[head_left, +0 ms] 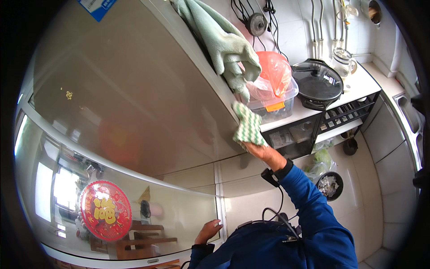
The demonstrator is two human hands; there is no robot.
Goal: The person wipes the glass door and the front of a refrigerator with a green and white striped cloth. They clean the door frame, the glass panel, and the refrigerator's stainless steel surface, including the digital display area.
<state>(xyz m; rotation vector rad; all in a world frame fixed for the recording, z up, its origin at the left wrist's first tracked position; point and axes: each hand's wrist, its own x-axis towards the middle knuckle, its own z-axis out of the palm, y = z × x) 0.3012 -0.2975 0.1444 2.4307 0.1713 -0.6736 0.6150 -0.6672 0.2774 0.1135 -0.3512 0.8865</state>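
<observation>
My right hand [256, 149] reaches up and forward, closed on a green-and-white patterned cloth [247, 123]. The cloth drapes over the fingers and hides most of them. It lies at the front edge of a tall, glossy grey-beige panel [148, 89], beside a clear plastic bin [286, 107]; whether it touches the panel I cannot tell. Low by my body, my left hand [208, 231] holds nothing, its fingers loosely bent and partly apart. It is next to the frame [219, 210] of a glass door [179, 228]. A pale green towel [224, 45] hangs above the cloth.
A red plastic bag [274, 71] sits on the bin. Right of it, a black lidded electric pan [317, 83] and a glass kettle [344, 62] stand on a white-topped rack [365, 83]. A black waste bin [339, 188] and bagged greens [321, 163] are on the floor.
</observation>
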